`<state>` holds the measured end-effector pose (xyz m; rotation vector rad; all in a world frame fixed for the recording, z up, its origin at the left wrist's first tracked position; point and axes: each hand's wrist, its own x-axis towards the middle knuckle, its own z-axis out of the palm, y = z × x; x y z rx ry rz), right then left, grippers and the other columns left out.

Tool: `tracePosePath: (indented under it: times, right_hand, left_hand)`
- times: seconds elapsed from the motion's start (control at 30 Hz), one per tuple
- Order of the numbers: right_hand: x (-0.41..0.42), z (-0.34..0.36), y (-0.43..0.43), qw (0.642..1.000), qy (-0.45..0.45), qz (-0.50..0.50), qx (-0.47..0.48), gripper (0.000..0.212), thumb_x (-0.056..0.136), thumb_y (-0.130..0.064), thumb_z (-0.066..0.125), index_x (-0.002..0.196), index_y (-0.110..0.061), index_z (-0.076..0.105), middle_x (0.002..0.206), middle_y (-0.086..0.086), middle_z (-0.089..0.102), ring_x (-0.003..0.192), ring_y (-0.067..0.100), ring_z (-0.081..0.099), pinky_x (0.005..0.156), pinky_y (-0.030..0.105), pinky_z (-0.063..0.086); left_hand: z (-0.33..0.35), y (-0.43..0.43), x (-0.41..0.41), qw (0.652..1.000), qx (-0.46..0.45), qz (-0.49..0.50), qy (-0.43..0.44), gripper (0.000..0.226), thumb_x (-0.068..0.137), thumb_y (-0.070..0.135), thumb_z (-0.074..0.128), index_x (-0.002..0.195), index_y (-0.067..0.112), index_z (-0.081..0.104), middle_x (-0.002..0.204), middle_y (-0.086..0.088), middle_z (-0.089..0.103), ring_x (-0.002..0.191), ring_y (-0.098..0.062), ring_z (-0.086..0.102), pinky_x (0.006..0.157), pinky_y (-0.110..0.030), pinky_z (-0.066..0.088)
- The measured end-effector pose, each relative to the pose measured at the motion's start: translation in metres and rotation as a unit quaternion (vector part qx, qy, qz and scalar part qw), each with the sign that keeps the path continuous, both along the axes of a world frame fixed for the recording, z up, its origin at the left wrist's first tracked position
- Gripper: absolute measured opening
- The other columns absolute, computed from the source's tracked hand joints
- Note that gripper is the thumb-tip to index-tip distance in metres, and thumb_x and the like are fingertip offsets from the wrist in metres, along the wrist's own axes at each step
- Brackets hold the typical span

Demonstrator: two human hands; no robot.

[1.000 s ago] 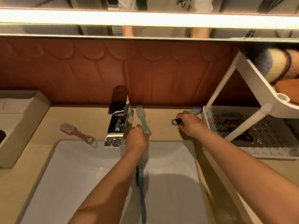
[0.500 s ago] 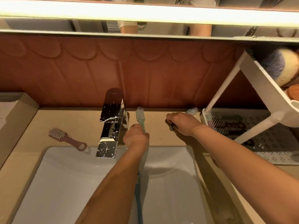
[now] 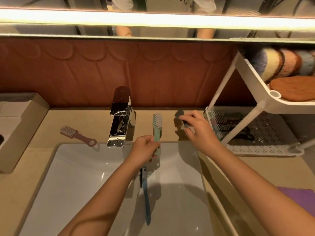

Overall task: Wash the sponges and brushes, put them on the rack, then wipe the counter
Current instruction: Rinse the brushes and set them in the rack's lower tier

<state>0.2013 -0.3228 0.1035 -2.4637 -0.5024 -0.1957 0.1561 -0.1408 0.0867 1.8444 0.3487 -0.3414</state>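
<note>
My left hand (image 3: 144, 149) is closed on the handle of a pale green brush (image 3: 157, 126), whose bristle head lies on the counter behind the sink. My right hand (image 3: 198, 128) holds a dark grey-blue brush (image 3: 179, 116) lifted just above the counter, left of the rack. A long blue brush (image 3: 146, 198) lies in the white sink (image 3: 76, 184) under my left forearm. A pink brush (image 3: 76, 136) rests on the counter left of the faucet. Several brushes lie on the white rack's lower tray (image 3: 265, 149), and sponges (image 3: 281, 63) fill its upper shelf.
A chrome faucet (image 3: 120, 120) stands behind the sink. A cardboard box (image 3: 22, 126) sits at the far left of the beige counter (image 3: 95, 120). A purple cloth (image 3: 300, 196) lies at the right edge. A red-brown tiled wall runs behind.
My right hand has lifted the dark brush off the counter and turned it. My left hand stays closed on the green brush's handle. The camera has shifted slightly.
</note>
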Motion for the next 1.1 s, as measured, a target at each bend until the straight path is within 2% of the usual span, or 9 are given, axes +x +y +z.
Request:
tracePosePath:
  times: [0.07, 0.23, 0.33, 0.43, 0.53, 0.7, 0.83, 0.97, 1.1]
  right_hand:
    - [-0.026, 0.008, -0.001, 0.995, 0.033, -0.029, 0.088, 0.031, 0.086, -0.001, 0.061, 0.117, -0.006, 0.064, 0.104, 0.006, 0.053, 0.088, 0.002, 0.050, 0.078, -0.003, 0.034]
    - [-0.078, 0.005, -0.005, 0.969, 0.072, -0.107, 0.211, 0.014, 0.089, -0.012, 0.060, 0.099, -0.015, 0.069, 0.089, -0.001, 0.059, 0.078, 0.005, 0.058, 0.072, 0.014, 0.049]
    - [-0.106, 0.002, -0.002, 0.923, 0.108, -0.175, 0.326, 0.013, 0.091, -0.010, 0.056, 0.089, -0.017, 0.066, 0.073, 0.007, 0.061, 0.058, 0.005, 0.057, 0.058, 0.018, 0.052]
    - [-0.128, -0.001, 0.004, 0.862, 0.156, -0.248, 0.415, 0.013, 0.094, -0.010, 0.050, 0.095, -0.013, 0.062, 0.065, 0.009, 0.058, 0.048, 0.005, 0.055, 0.050, 0.017, 0.050]
    - [-0.146, -0.006, 0.009, 0.801, 0.207, -0.287, 0.482, 0.013, 0.096, -0.007, 0.046, 0.095, -0.012, 0.058, 0.066, 0.012, 0.056, 0.043, 0.004, 0.055, 0.045, 0.015, 0.047]
    - [-0.180, -0.015, 0.013, 0.766, 0.262, -0.283, 0.514, 0.017, 0.096, -0.005, 0.045, 0.089, -0.008, 0.060, 0.062, 0.011, 0.052, 0.042, 0.003, 0.051, 0.044, 0.013, 0.042]
    - [-0.199, -0.021, 0.009, 0.802, 0.300, -0.252, 0.451, 0.018, 0.095, -0.002, 0.046, 0.088, -0.006, 0.063, 0.066, 0.009, 0.055, 0.045, 0.003, 0.053, 0.047, 0.014, 0.045]
    - [-0.203, -0.021, -0.004, 0.920, 0.274, -0.184, 0.210, 0.027, 0.093, -0.005, 0.049, 0.086, -0.025, 0.066, 0.081, -0.001, 0.063, 0.062, 0.006, 0.057, 0.063, 0.022, 0.047]
    - [-0.203, -0.013, -0.005, 0.962, 0.241, -0.117, 0.046, 0.019, 0.093, -0.025, 0.053, 0.104, -0.028, 0.068, 0.093, -0.007, 0.062, 0.070, 0.006, 0.052, 0.069, 0.027, 0.044]
  left_hand:
    - [0.007, 0.004, -0.022, 0.998, -0.055, -0.012, 0.016, 0.026, 0.091, 0.016, 0.056, 0.066, 0.014, 0.050, 0.063, 0.000, 0.055, 0.045, -0.004, 0.053, 0.044, -0.018, 0.042]
    - [0.015, 0.008, -0.063, 0.992, -0.124, 0.016, 0.035, 0.012, 0.095, 0.014, 0.051, 0.098, 0.011, 0.062, 0.062, 0.002, 0.046, 0.055, -0.012, 0.052, 0.045, -0.015, 0.047]
    - [0.011, 0.009, -0.082, 0.991, -0.118, 0.012, 0.053, 0.011, 0.097, 0.014, 0.046, 0.098, 0.011, 0.056, 0.067, -0.001, 0.045, 0.058, -0.011, 0.049, 0.050, -0.017, 0.050]
    - [0.007, 0.010, -0.098, 0.990, -0.111, 0.021, 0.082, 0.014, 0.099, 0.014, 0.041, 0.096, 0.014, 0.054, 0.081, -0.005, 0.054, 0.068, -0.010, 0.054, 0.060, -0.021, 0.053]
    - [0.005, 0.009, -0.111, 0.986, -0.138, 0.063, 0.062, 0.021, 0.099, 0.012, 0.037, 0.114, 0.006, 0.051, 0.107, -0.011, 0.058, 0.083, -0.009, 0.062, 0.059, -0.017, 0.057]
    - [0.010, 0.007, -0.124, 0.973, -0.205, 0.094, 0.038, 0.025, 0.100, 0.012, 0.035, 0.121, 0.009, 0.048, 0.125, -0.013, 0.057, 0.096, -0.014, 0.064, 0.068, -0.021, 0.059]
    - [0.011, 0.004, -0.133, 0.970, -0.222, 0.095, 0.041, 0.026, 0.100, 0.007, 0.032, 0.123, 0.010, 0.044, 0.121, -0.013, 0.060, 0.083, -0.013, 0.070, 0.063, -0.022, 0.059]
    - [0.010, 0.006, -0.142, 0.977, -0.200, 0.044, 0.056, 0.028, 0.100, 0.006, 0.033, 0.126, 0.012, 0.043, 0.121, -0.013, 0.060, 0.074, -0.010, 0.072, 0.060, -0.022, 0.059]
    - [0.014, -0.002, -0.146, 0.985, -0.168, 0.002, 0.048, 0.025, 0.100, 0.006, 0.034, 0.119, 0.011, 0.049, 0.117, -0.012, 0.063, 0.073, -0.012, 0.073, 0.061, -0.022, 0.059]
